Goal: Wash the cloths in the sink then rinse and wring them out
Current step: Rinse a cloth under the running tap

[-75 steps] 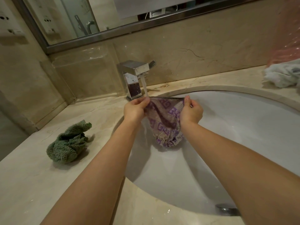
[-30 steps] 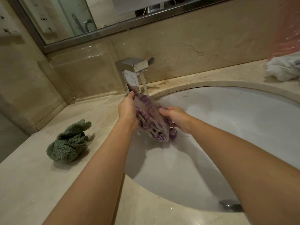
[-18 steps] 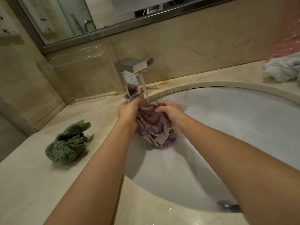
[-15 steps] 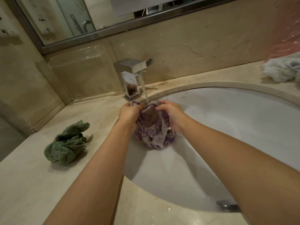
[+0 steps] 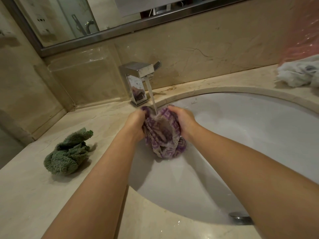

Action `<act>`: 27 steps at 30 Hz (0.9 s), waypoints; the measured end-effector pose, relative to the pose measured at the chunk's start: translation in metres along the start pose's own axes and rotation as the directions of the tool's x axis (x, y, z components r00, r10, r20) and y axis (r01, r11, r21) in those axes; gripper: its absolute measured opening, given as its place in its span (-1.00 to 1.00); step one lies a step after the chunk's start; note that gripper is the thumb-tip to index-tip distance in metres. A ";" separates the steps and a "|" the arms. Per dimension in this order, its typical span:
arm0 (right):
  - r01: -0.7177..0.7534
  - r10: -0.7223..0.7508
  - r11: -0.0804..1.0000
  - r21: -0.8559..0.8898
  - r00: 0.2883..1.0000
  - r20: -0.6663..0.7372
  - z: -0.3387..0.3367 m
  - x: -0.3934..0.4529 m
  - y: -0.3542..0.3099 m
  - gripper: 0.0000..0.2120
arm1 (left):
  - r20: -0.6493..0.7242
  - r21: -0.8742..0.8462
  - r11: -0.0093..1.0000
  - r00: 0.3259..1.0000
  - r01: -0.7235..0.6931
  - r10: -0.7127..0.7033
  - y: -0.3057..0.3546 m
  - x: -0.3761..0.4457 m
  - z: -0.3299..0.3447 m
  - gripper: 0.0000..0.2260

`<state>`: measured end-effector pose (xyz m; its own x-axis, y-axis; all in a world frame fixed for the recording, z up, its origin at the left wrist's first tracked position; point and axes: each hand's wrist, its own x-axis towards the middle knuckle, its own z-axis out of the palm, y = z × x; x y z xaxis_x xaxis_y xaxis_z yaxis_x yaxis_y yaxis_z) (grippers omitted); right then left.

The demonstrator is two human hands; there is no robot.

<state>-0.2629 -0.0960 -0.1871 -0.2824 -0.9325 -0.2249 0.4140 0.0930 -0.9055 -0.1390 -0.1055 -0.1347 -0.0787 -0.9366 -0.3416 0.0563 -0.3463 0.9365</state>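
A purple-and-grey patterned cloth [image 5: 164,135] hangs bunched over the left part of the white sink [image 5: 250,128]. My left hand [image 5: 136,123] grips its left edge and my right hand [image 5: 183,119] grips its right edge. Between my hands the cloth forms a pouch. Water runs from the chrome faucet [image 5: 138,80] straight into that pouch. A crumpled green cloth [image 5: 67,156] lies on the counter to the left of the sink. A white cloth [image 5: 298,73] sits on the counter at the far right.
The beige marble counter [image 5: 31,195] wraps around the sink. A mirror [image 5: 72,18] hangs above the backsplash. The sink drain [image 5: 240,218] shows at the lower right, partly behind my right forearm. Something pink [image 5: 305,31] stands at the right edge.
The cloth went from stretched flat between my hands to bunched up, then opened into a pouch under the stream. Both hands stayed under the faucet.
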 end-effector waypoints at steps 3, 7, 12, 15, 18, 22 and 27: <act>0.002 -0.001 0.999 -0.041 1.000 0.011 0.002 -0.001 0.001 -0.78 | 0.101 0.145 0.989 0.995 -0.010 -0.005 0.003 -0.005 0.003 -0.81; -0.005 0.006 1.000 -0.030 1.000 0.031 0.004 -0.005 0.000 -0.75 | -0.035 0.200 0.963 0.981 -0.179 0.190 0.000 -0.003 0.002 -0.71; -0.048 0.049 0.999 -0.011 0.991 0.123 0.006 -0.007 -0.002 -0.70 | -0.167 0.189 0.905 0.895 -0.382 0.413 -0.001 0.001 0.002 -0.88; -0.054 0.054 0.999 -0.006 0.980 0.193 0.003 -0.006 0.000 -0.87 | -0.249 0.157 0.892 0.857 -0.424 0.451 0.001 0.003 0.000 -0.89; -0.042 0.042 0.999 -0.005 0.976 0.215 0.002 -0.005 0.001 -0.86 | -0.316 0.072 0.896 0.842 -0.438 0.437 0.003 0.004 -0.001 -0.90; 0.039 -0.035 0.999 -0.019 0.982 0.186 0.007 -0.002 0.003 -0.82 | -0.351 0.007 0.910 0.851 -0.414 0.390 0.004 0.007 -0.002 -0.90; 0.072 -0.072 0.997 0.006 0.992 0.108 0.013 0.002 0.007 -0.75 | -0.133 0.060 0.980 0.971 -0.191 0.197 0.003 0.000 0.001 -0.77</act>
<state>-0.2494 -0.1021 -0.1888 -0.2168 -0.9689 -0.1190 0.3980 0.0235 -0.9171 -0.1401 -0.1068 -0.1318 0.0668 -0.9852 -0.1576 0.0102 -0.1573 0.9875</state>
